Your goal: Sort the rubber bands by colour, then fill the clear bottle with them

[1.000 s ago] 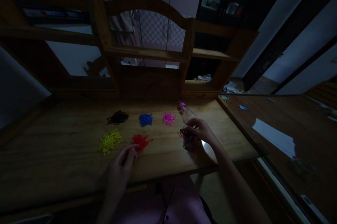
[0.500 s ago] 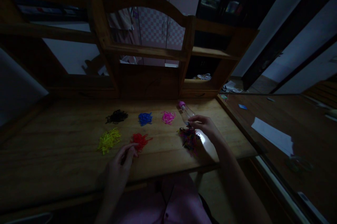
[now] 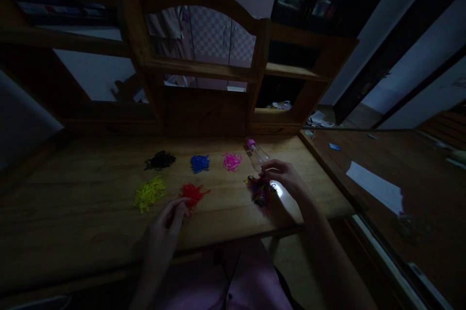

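Observation:
My right hand (image 3: 282, 174) is over a mixed pile of rubber bands (image 3: 262, 193), thumb and fingers pinched on a dark band at its far edge. Beside the red rubber bands (image 3: 192, 194) rests my left hand (image 3: 169, 220), fingertips together at the pile's near edge; whatever they may hold is hidden. Sorted by colour, the other heaps are yellow rubber bands (image 3: 150, 193), black rubber bands (image 3: 160, 160), blue rubber bands (image 3: 200, 163) and pink rubber bands (image 3: 232, 162). Just beyond my right hand lies a clear bottle (image 3: 259, 155) with a pink cap.
The wooden desk (image 3: 91, 188) has a shelf unit (image 3: 204, 72) along its back. To the right is a brown surface (image 3: 378, 154) with white paper (image 3: 374, 186) and a small blue packet (image 3: 334, 146). The room is dim, with a bright light spot near the mixed pile.
My right hand has shifted slightly right and up over the mixed pile, uncovering more of it, and pinches a dark band. My left hand stays by the red bands. The view has tilted slightly.

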Action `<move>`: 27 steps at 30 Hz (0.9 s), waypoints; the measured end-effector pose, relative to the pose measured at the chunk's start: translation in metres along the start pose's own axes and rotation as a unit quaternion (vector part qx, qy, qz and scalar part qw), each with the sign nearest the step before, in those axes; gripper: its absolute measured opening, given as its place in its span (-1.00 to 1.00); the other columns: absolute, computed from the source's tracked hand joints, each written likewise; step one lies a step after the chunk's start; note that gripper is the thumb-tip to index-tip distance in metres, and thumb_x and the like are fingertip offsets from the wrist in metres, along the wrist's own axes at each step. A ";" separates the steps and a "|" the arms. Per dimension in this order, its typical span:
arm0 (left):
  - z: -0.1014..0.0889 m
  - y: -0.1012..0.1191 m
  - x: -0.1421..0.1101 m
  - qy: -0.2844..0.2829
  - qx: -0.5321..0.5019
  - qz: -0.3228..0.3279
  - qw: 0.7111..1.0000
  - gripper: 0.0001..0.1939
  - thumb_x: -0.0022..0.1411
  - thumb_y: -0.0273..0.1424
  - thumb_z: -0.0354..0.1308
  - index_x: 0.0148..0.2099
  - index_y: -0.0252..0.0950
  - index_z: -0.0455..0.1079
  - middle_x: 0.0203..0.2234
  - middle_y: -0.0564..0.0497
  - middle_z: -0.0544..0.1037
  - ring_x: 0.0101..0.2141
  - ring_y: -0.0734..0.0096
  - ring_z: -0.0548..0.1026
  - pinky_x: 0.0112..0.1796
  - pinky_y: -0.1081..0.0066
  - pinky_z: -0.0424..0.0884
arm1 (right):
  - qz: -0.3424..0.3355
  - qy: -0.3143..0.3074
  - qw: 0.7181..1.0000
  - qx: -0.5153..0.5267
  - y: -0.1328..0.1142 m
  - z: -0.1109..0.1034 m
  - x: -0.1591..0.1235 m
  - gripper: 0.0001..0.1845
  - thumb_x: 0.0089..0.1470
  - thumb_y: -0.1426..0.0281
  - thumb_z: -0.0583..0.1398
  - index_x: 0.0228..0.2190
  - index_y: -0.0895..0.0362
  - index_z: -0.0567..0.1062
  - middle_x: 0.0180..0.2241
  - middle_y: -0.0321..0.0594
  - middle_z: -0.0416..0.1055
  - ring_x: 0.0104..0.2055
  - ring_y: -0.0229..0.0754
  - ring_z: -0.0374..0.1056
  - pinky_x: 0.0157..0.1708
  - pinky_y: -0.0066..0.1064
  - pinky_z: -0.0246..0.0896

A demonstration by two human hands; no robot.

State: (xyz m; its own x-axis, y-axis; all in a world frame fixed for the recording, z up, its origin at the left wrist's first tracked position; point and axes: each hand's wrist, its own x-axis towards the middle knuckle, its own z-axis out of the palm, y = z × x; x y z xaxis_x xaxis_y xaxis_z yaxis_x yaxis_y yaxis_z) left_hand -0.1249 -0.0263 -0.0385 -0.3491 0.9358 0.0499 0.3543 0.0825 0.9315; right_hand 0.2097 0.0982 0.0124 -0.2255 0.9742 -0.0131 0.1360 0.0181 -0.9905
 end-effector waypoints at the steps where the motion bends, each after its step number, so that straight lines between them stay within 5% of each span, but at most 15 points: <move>1: 0.000 0.000 0.000 -0.001 -0.003 -0.001 1.000 -0.63 0.24 -0.10 0.04 -0.11 -0.26 0.44 -0.45 0.04 0.48 -0.37 0.33 0.44 -0.31 0.44 0.32 | -0.004 -0.001 1.000 0.000 0.001 0.000 0.001 -0.71 -0.14 0.36 0.33 -0.29 0.17 0.54 -0.28 -0.17 0.54 -0.24 -0.13 0.48 -0.23 -0.36 0.34; 12: 0.001 0.001 0.000 -0.001 -0.012 0.004 1.000 -0.64 0.24 -0.11 0.04 -0.12 -0.25 0.44 -0.45 0.03 0.48 -0.36 0.32 0.44 -0.35 0.45 0.32 | -0.091 0.009 0.966 -0.242 -0.015 0.012 0.009 -0.85 -0.11 0.46 0.26 -0.40 0.15 0.62 -0.30 -0.15 0.56 -0.23 -0.12 0.48 -0.21 -0.38 0.33; 19: 0.001 -0.002 0.000 -0.006 -0.023 -0.003 1.000 -0.66 0.24 -0.12 0.04 -0.12 -0.25 0.43 -0.43 0.03 0.47 -0.35 0.33 0.44 -0.30 0.44 0.33 | -0.037 0.000 0.977 -0.211 -0.014 0.015 0.009 -0.81 -0.05 0.43 0.22 -0.35 0.19 0.60 -0.41 -0.18 0.57 -0.37 -0.16 0.49 -0.38 -0.46 0.32; 27: 0.001 0.000 0.000 -0.009 -0.019 -0.009 1.000 -0.66 0.25 -0.12 0.04 -0.11 -0.25 0.41 -0.43 0.04 0.46 -0.35 0.33 0.43 -0.27 0.42 0.31 | -0.061 -0.012 0.948 -0.311 -0.024 0.015 0.009 -0.86 -0.07 0.46 0.22 -0.43 0.18 0.61 -0.46 -0.21 0.56 -0.42 -0.21 0.45 -0.44 -0.51 0.22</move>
State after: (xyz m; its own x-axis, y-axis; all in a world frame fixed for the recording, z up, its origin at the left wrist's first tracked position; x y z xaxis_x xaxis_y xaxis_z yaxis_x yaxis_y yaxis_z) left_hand -0.1236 -0.0261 -0.0390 -0.3390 0.9404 0.0277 0.3148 0.0856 0.9453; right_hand 0.1896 0.1036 0.0341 -0.2976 0.9509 0.0853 0.6484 0.2669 -0.7130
